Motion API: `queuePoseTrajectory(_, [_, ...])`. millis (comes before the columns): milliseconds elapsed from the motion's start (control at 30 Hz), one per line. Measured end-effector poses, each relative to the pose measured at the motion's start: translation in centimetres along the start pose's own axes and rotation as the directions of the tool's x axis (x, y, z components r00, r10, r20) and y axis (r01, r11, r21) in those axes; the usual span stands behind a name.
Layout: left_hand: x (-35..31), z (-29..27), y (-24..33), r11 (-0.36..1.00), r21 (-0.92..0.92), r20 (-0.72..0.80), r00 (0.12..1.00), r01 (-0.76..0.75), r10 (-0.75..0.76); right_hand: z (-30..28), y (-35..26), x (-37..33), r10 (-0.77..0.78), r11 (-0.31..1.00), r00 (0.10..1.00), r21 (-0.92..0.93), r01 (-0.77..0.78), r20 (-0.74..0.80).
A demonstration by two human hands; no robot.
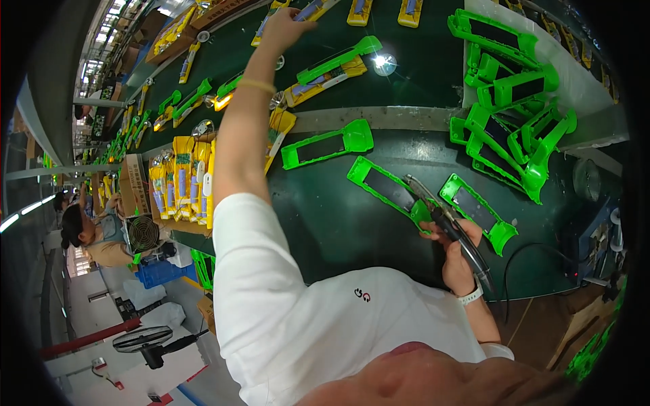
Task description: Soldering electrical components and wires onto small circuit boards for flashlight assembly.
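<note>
My left arm stretches to the far side of the bench. There my left hand [283, 28] closes on the edge of a yellow housing [317, 9] with purple cells in it; some of its fingers are hidden. My right hand [457, 247] is wrapped around a long black pen-shaped tool [452, 227] with a metal front end, tilted up to the left. Under the tool's front lies a green frame [382, 186] with a dark window, its lower end beside my fingers. Another green frame [477, 210] lies just right of the tool, and a third green frame [328, 147] lies farther off.
Green frames are piled at the right [508, 128]. Yellow housings stand in a row at the left [181, 183]; a green frame rests on a yellow housing [325, 81] on the far strip. A metal bar [406, 118] crosses the bench. A black cable [528, 247] curves toward a blue device [596, 237].
</note>
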State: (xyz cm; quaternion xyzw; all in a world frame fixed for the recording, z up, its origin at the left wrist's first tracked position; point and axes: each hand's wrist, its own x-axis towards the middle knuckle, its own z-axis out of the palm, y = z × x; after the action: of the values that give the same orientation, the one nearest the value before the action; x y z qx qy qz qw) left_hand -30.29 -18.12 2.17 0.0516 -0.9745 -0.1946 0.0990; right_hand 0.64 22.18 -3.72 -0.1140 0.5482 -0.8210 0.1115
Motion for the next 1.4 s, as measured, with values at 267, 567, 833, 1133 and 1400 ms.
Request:
queuePoseTrajectory(267, [-27.5, -4.2, 6.1, 0.778, -0.537, 0.427, 0.690, -0.326, 0.584, -0.1, -0.2, -0.3, 0.078, 0.997, 0.995, 0.023, -0.077, -0.056])
queuePoseTrajectory(567, [-36.2, -1.8, 4.4, 0.893, -0.314, -0.064, 0.946, -0.322, 0.319, -1.0, -0.4, -0.7, -0.277, 0.954, 0.948, -0.159, 0.253, -0.155])
queuePoseTrajectory(833, [-36.5, 0.4, 10.1, 0.715, -0.099, -0.149, 0.720, -0.693, 0.678, -0.7, -1.4, -3.6, -0.271, 0.958, 0.897, -0.004, 0.288, -0.349])
queuePoseTrajectory(1133, [-36.1, 1.8, 13.0, 0.713, -0.542, -0.027, 0.857, -0.444, 0.514, 0.5, -1.8, -5.0, -0.123, 0.992, 0.939, -0.020, 0.123, -0.321])
queuePoseTrajectory(1400, [-36.0, 1.0, 13.8, 0.836, -0.402, 0.080, 0.896, -0.373, 0.438, 0.4, -1.8, -4.5, -0.078, 0.992, 0.973, -0.118, 0.053, -0.216])
